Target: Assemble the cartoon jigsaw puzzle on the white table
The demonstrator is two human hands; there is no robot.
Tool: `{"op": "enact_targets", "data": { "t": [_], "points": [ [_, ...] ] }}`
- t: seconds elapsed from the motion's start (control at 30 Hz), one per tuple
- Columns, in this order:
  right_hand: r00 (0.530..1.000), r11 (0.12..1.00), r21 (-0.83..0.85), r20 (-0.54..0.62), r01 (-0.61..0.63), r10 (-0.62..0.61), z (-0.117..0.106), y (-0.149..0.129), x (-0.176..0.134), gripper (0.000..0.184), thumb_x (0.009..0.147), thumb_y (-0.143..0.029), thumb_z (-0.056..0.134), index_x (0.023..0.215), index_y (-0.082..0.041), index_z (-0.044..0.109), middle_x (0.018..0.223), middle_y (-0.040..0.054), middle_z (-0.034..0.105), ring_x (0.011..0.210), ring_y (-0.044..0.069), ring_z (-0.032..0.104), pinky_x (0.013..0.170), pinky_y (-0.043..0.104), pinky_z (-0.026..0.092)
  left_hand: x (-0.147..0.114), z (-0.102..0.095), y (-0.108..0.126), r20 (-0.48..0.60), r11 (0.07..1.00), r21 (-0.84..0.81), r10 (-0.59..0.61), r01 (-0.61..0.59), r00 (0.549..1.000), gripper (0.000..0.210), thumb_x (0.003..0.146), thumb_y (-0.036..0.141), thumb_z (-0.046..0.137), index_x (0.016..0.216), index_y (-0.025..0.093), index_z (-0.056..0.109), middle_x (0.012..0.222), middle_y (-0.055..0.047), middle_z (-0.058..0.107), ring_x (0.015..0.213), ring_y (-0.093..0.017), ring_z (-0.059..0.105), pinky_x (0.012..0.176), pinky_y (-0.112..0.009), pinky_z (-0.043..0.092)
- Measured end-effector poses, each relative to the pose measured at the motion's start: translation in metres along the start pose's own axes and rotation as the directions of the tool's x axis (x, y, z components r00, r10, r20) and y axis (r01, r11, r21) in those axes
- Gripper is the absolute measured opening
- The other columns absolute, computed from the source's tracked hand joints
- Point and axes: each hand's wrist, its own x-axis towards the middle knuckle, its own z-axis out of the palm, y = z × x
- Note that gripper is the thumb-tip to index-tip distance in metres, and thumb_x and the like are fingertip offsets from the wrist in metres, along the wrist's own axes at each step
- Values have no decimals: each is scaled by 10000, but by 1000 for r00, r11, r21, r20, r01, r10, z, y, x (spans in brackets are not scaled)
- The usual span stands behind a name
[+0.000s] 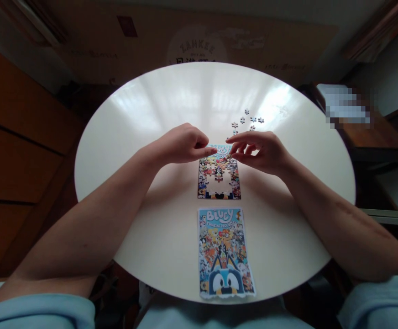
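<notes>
A partly assembled jigsaw puzzle [237, 185] lies flat on the table, with a gap in its lower middle. My left hand [187, 144] is over its upper left edge, fingers curled in and thumb stretched out over the top row; whatever the curled fingers may hold is hidden. At the upper right corner is my right hand [260, 151], its fingers bent but apart, with no piece visible between them. Loose puzzle pieces [253, 119], several of them, lie just beyond the right hand. A printed reference picture [224, 253] with a torn lower edge lies nearer to me.
The white oval table [144, 109] carries everything, and window light glares on its far side. A large cardboard panel [151, 41] stands behind it. To the right is a brown wooden side table [377, 137]; orange-brown cabinet doors [17, 160] are on the left.
</notes>
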Motion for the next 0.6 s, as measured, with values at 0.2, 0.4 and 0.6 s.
{"op": "enact_targets", "data": {
  "t": [0.2, 0.4, 0.6],
  "points": [
    [997, 955, 292, 65, -51, 33, 4, 3, -1, 337, 846, -251, 766, 1174, -194, 714, 872, 38, 761, 784, 161, 731, 585, 247, 567, -1, 2, 3, 35, 980, -196, 33, -25, 999, 474, 913, 438, 577, 538, 202, 411, 534, 56, 283, 529, -101, 254, 534, -293, 231],
    [989, 898, 422, 122, -126, 82, 6, 4, -1, 375, 832, -282, 798, 1189, -210, 709, 900, 37, 779, 807, 166, 756, 642, 258, 608, 0, 7, 4, 110, 907, -420, 48, 3, 993, 302, 892, 410, 625, 845, 140, 752, 644, -8, 621, 596, -104, 492, 565, -243, 363],
    [983, 893, 428, 168, -137, 70, 7, 0, 0, 370, 843, -273, 792, 1196, -204, 708, 899, 40, 784, 793, 157, 753, 665, 256, 613, 1, 7, 6, 208, 810, -582, 66, 70, 976, 253, 866, 363, 681, 902, 139, 792, 784, -66, 744, 722, -137, 630, 681, -254, 473]
  ]
}}
